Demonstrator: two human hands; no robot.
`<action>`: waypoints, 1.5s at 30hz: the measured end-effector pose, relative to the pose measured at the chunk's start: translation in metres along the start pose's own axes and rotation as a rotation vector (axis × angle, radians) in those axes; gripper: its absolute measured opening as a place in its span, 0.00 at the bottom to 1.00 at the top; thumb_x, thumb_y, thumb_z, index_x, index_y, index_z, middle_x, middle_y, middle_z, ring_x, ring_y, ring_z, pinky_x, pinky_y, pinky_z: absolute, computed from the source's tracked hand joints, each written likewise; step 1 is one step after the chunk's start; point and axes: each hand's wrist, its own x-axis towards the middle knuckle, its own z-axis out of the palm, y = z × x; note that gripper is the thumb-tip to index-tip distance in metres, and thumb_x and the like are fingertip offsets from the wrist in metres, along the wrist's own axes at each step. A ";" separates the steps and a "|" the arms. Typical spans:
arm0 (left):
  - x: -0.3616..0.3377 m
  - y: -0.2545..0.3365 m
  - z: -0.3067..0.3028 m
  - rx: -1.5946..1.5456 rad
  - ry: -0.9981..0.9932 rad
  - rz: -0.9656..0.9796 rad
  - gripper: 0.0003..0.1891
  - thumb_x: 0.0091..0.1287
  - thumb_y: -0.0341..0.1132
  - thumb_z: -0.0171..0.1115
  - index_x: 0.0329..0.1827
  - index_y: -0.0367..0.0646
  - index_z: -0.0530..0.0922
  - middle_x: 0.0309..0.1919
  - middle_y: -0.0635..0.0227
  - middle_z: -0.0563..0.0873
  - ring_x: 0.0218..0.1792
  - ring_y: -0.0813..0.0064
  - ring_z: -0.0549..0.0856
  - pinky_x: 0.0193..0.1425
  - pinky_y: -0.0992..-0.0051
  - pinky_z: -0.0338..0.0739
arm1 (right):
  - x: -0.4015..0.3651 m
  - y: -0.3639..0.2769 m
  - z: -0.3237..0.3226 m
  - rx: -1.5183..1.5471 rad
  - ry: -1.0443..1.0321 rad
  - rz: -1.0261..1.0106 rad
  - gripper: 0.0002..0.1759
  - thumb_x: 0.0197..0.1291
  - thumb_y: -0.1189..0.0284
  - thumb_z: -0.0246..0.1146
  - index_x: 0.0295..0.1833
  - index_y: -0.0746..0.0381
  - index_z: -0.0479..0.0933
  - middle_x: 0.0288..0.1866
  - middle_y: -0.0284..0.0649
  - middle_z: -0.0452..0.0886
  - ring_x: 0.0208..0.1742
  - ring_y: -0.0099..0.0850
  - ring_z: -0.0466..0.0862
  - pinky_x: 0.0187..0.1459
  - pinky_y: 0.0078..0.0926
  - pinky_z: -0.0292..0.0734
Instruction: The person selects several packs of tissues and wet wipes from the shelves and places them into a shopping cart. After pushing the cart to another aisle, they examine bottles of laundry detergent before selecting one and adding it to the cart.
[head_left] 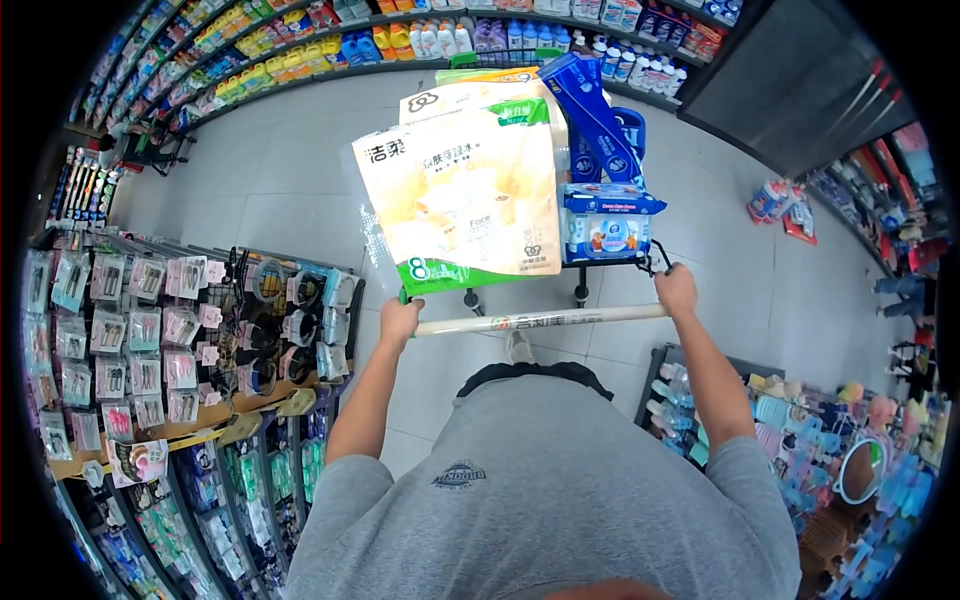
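Note:
A shopping cart's pale handle bar [540, 320] crosses in front of my body. My left hand [401, 318] is wrapped round its left end, and my right hand [677, 288] grips the right end. Large cream and green tissue packs [470, 190] fill the left and middle of the cart. To their right lie a blue pack of wipes [607, 225] and long blue packages [590, 120]. The cart's basket is mostly hidden under these goods.
Shelves of bottles [430, 40] curve across the far side. Racks of small packaged goods [140, 340] stand at left, another display [800, 430] at right. Red and blue packs [770, 202] sit near the right shelves. Grey tiled floor [290, 160] surrounds the cart.

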 end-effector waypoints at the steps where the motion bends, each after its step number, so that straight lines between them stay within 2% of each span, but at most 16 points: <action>1: -0.007 0.005 0.000 -0.018 0.000 -0.012 0.19 0.56 0.40 0.66 0.38 0.27 0.83 0.30 0.48 0.86 0.33 0.55 0.86 0.42 0.62 0.76 | 0.004 -0.001 -0.001 -0.017 0.011 -0.018 0.17 0.54 0.64 0.62 0.41 0.66 0.82 0.36 0.54 0.85 0.42 0.50 0.86 0.46 0.43 0.80; 8: -0.015 0.001 0.014 -0.040 0.023 -0.018 0.18 0.55 0.38 0.66 0.37 0.28 0.82 0.27 0.50 0.86 0.32 0.57 0.86 0.39 0.63 0.75 | 0.032 -0.011 -0.006 -0.028 0.033 -0.043 0.17 0.55 0.64 0.61 0.44 0.65 0.83 0.39 0.56 0.85 0.44 0.51 0.85 0.48 0.45 0.80; 14: -0.017 -0.005 0.028 -0.102 0.061 -0.061 0.16 0.55 0.37 0.66 0.36 0.29 0.82 0.26 0.52 0.85 0.30 0.59 0.85 0.39 0.63 0.75 | 0.059 -0.024 -0.018 -0.038 0.044 -0.102 0.16 0.56 0.63 0.60 0.40 0.66 0.82 0.39 0.56 0.85 0.43 0.51 0.86 0.46 0.45 0.81; 16: -0.020 0.001 0.034 -0.115 0.093 -0.043 0.13 0.56 0.37 0.66 0.29 0.32 0.81 0.20 0.62 0.82 0.22 0.70 0.80 0.29 0.66 0.72 | 0.073 -0.028 -0.020 -0.062 0.056 -0.128 0.16 0.56 0.63 0.60 0.38 0.66 0.82 0.38 0.56 0.85 0.42 0.51 0.86 0.46 0.45 0.81; 26: -0.044 0.045 0.070 -0.277 0.150 -0.170 0.11 0.57 0.35 0.64 0.30 0.32 0.80 0.21 0.60 0.82 0.23 0.68 0.80 0.29 0.67 0.73 | 0.162 -0.073 -0.049 -0.128 -0.017 -0.258 0.16 0.56 0.63 0.60 0.39 0.64 0.83 0.39 0.54 0.85 0.44 0.50 0.86 0.47 0.45 0.81; 29: -0.051 0.063 0.092 -0.270 0.191 -0.203 0.13 0.58 0.36 0.60 0.32 0.30 0.81 0.21 0.56 0.83 0.24 0.63 0.84 0.32 0.63 0.75 | 0.200 -0.090 -0.062 -0.142 -0.045 -0.306 0.16 0.56 0.62 0.61 0.41 0.64 0.83 0.40 0.52 0.86 0.46 0.49 0.85 0.48 0.44 0.81; 32: -0.046 0.082 0.122 -0.351 0.251 -0.246 0.14 0.59 0.36 0.58 0.33 0.30 0.80 0.22 0.53 0.83 0.26 0.60 0.84 0.34 0.62 0.75 | 0.247 -0.115 -0.076 -0.081 -0.024 -0.421 0.16 0.55 0.62 0.62 0.41 0.64 0.83 0.38 0.51 0.86 0.44 0.48 0.86 0.47 0.43 0.80; 34: -0.048 0.102 0.144 -0.365 0.277 -0.276 0.14 0.60 0.36 0.56 0.33 0.30 0.80 0.24 0.50 0.84 0.28 0.56 0.85 0.36 0.60 0.75 | 0.282 -0.123 -0.079 0.140 -0.001 -0.545 0.18 0.55 0.62 0.64 0.45 0.63 0.81 0.42 0.49 0.85 0.46 0.47 0.85 0.49 0.41 0.79; 35: -0.054 0.107 0.152 -0.366 0.278 -0.296 0.14 0.60 0.36 0.56 0.33 0.30 0.80 0.24 0.50 0.84 0.28 0.56 0.85 0.36 0.60 0.75 | 0.292 -0.121 -0.077 0.131 -0.017 -0.550 0.18 0.55 0.62 0.64 0.45 0.63 0.81 0.42 0.49 0.85 0.46 0.47 0.85 0.49 0.41 0.79; 37: -0.049 0.125 0.175 -0.409 0.300 -0.284 0.14 0.61 0.36 0.55 0.34 0.30 0.80 0.26 0.48 0.84 0.30 0.54 0.85 0.38 0.59 0.75 | 0.325 -0.130 -0.068 0.377 0.381 -0.683 0.22 0.55 0.60 0.66 0.48 0.66 0.79 0.47 0.52 0.82 0.50 0.48 0.82 0.54 0.41 0.76; 38: -0.048 0.133 0.185 -0.406 0.303 -0.282 0.14 0.62 0.36 0.54 0.35 0.31 0.79 0.25 0.48 0.83 0.31 0.54 0.85 0.38 0.59 0.76 | 0.333 -0.134 -0.058 0.377 0.371 -0.694 0.22 0.55 0.60 0.66 0.48 0.66 0.79 0.47 0.52 0.82 0.50 0.48 0.82 0.54 0.41 0.76; 40: -0.053 0.161 0.206 -0.458 0.330 -0.285 0.13 0.63 0.35 0.53 0.35 0.31 0.79 0.25 0.49 0.83 0.30 0.54 0.85 0.36 0.59 0.76 | 0.343 -0.136 -0.030 0.339 0.814 -0.553 0.27 0.57 0.59 0.68 0.52 0.70 0.75 0.49 0.54 0.78 0.51 0.45 0.79 0.55 0.39 0.73; 41: -0.054 0.177 0.216 -0.510 0.351 -0.276 0.13 0.64 0.35 0.52 0.35 0.30 0.78 0.24 0.49 0.82 0.29 0.55 0.85 0.35 0.59 0.76 | 0.341 -0.130 -0.015 0.551 0.521 -0.486 0.27 0.59 0.58 0.67 0.52 0.71 0.74 0.47 0.52 0.78 0.48 0.42 0.79 0.53 0.38 0.73; 42: -0.057 0.184 0.218 -0.571 0.285 -0.316 0.13 0.66 0.34 0.49 0.34 0.30 0.76 0.22 0.51 0.82 0.22 0.59 0.84 0.27 0.61 0.76 | 0.325 -0.120 -0.001 0.735 0.216 -0.397 0.27 0.61 0.58 0.67 0.51 0.73 0.73 0.44 0.51 0.78 0.45 0.40 0.78 0.50 0.37 0.72; 44: -0.062 0.225 0.230 -0.638 0.235 -0.352 0.13 0.67 0.34 0.49 0.33 0.30 0.75 0.21 0.52 0.81 0.18 0.61 0.82 0.23 0.63 0.75 | 0.272 -0.116 0.004 0.924 -0.050 -0.500 0.25 0.64 0.58 0.65 0.50 0.71 0.73 0.40 0.44 0.78 0.39 0.32 0.76 0.45 0.32 0.72; 45: -0.063 0.242 0.237 -0.696 0.183 -0.387 0.13 0.68 0.34 0.48 0.33 0.30 0.74 0.20 0.53 0.81 0.15 0.63 0.81 0.19 0.65 0.75 | 0.227 -0.124 -0.026 0.894 -0.243 -0.417 0.23 0.65 0.58 0.65 0.47 0.70 0.74 0.36 0.39 0.78 0.37 0.27 0.76 0.41 0.27 0.73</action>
